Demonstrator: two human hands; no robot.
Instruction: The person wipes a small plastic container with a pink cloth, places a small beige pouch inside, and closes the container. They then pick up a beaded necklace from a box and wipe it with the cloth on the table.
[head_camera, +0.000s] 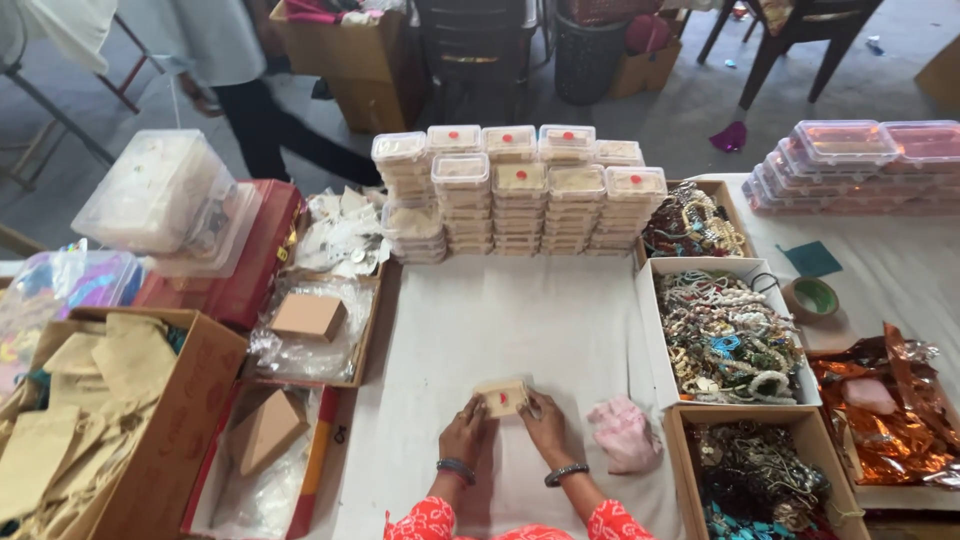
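Hands: left hand (462, 430) and right hand (545, 425) reached forward side by side, fingers pinching a small box (502, 397) from both ends | Box: clear, pale card inside, red dot, resting on the white desk (500, 320) | Beyond: stacks of matching boxes (515, 190) | Hidden: forearms cut off at frame bottom.

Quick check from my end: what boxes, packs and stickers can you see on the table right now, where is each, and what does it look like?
Small box: held between left hand and right hand; beige, red dot sticker.
Stacked boxes: table's far edge; clear, rectangular, red dots on lids.
Pink-tinted boxes: far right, stacked.
Cardboard carton: left, brown, holding tan pouches.
White tray: right, full of mixed bracelets.
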